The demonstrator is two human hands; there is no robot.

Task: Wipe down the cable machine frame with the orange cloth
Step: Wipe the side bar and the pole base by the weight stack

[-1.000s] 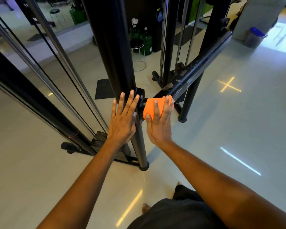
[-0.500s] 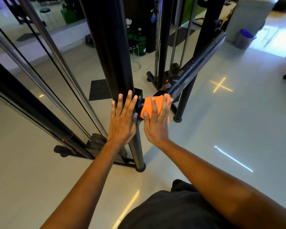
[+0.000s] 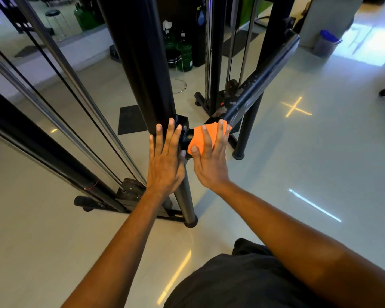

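Orange cloth [image 3: 199, 138] lies pressed under right hand [image 3: 210, 162] against crossbar [image 3: 260, 83] end.

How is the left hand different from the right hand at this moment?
The left hand rests bare and flat on the black upright post; the right hand presses the orange cloth against the slanted crossbar. No cloth lies under the left hand. On both hands the fingers are straight and point away from the person.

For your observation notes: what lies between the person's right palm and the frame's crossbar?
The orange cloth, pressed flat under the right hand against the crossbar, in the head view.
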